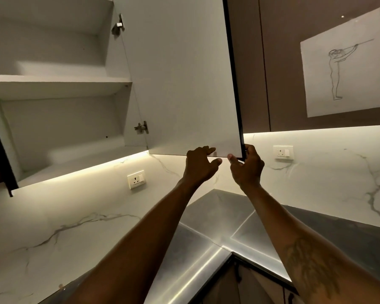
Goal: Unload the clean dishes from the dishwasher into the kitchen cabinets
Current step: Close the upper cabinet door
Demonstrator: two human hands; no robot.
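I am looking up at the open wall cabinet [59,137], which is hanging above and to my left with its white shelf [53,86] showing. Its cabinet door [184,84] is swinging out towards me. My right hand [247,166] is gripping the door's lower corner, thumb on the white inner face and fingers wrapping round the dark edge. My left hand [201,164] is curling just beside it at the door's bottom edge; I cannot tell whether it is gripping. Below my arms, the steel surface [206,249] is running into a corner and catching the glow of the lighting under the cabinets. The marble wall [75,207] is carrying two sockets, a left socket [136,179] and a right socket [283,152]. A line drawing [342,66] is hanging on the brown cabinet front [283,62] to the right.
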